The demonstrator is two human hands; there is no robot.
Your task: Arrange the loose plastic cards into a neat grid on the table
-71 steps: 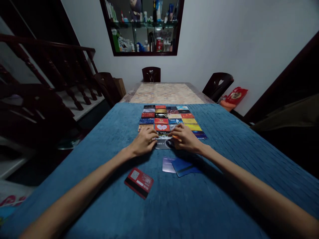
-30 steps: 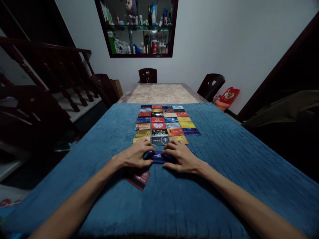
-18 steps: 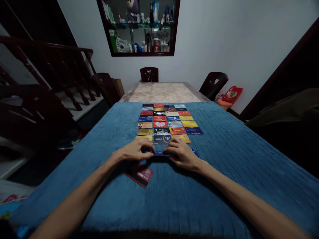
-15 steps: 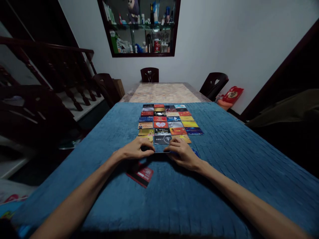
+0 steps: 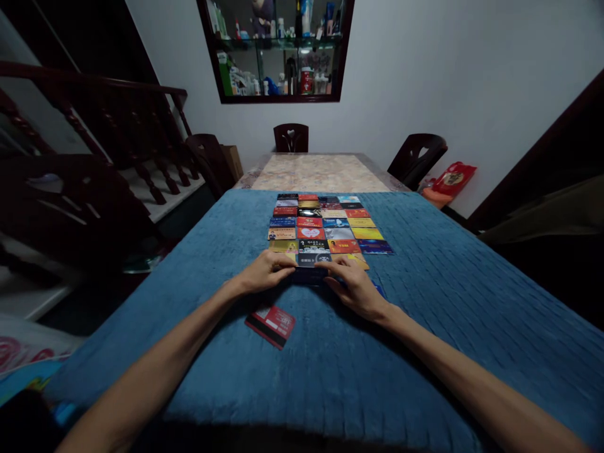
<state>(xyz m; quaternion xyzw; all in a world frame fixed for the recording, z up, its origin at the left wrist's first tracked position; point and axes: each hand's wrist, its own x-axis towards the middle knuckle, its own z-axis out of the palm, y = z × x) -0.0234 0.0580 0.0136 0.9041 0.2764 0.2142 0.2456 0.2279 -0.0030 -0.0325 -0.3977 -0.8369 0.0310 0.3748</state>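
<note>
My left hand (image 5: 270, 270) and my right hand (image 5: 355, 286) pinch opposite ends of a dark blue card (image 5: 309, 275), which is tilted up at the near edge of the laid-out cards. Just beyond it lies a dark grey card (image 5: 309, 259) with a round emblem. Several rows of colourful cards stretch away from me, among them a red card with a white heart (image 5: 311, 233). A blue card (image 5: 379, 289) shows partly behind my right hand. Closer to me, a red card with a black stripe (image 5: 271, 325) lies askew on the cloth.
A blue cloth (image 5: 448, 327) covers the near part of the table, and the patterned tabletop (image 5: 325, 171) shows at the far end. Dark wooden chairs (image 5: 291, 137) stand around it. A red bag (image 5: 453, 178) is at the right, a stair railing (image 5: 108, 82) at the left.
Both hands have raised and tilted the card, so its dark blue face now shows where only a thin edge did before. The whole view has shifted slightly.
</note>
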